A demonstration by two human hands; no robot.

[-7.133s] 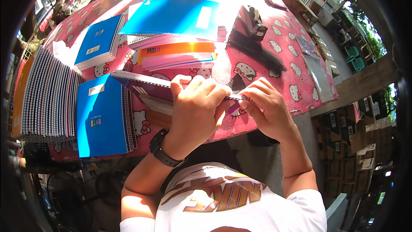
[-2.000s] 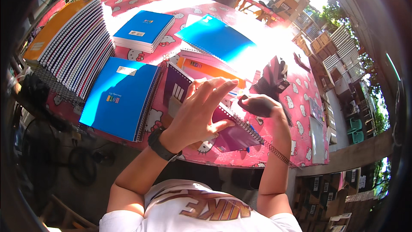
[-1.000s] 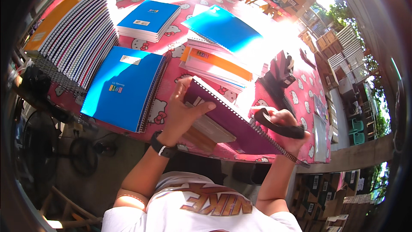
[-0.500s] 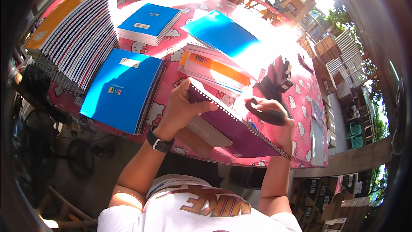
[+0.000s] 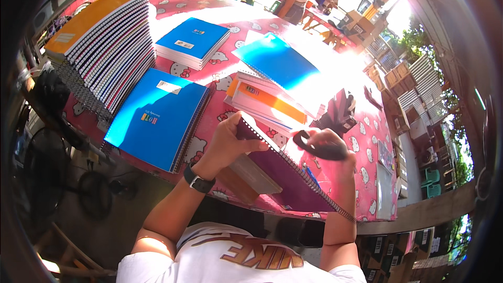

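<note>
Purple notebook is tilted above the near edge of the desk, and we hold its upper corner narrowly between the fingers of our left hand. One coil runs along part of its holed edge and ends near our right forearm. At our right hand is a curved black thing; we cannot tell if these fingers grip it. Blue notebook lies to the left.

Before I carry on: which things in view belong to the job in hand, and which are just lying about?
In the job:
purple notebook, in left hand
dark coil along its edge
blurred black item, in right hand
tall notebook stack, likely

Just lying about, apparently:
green chairs
cardboard boxes
</note>
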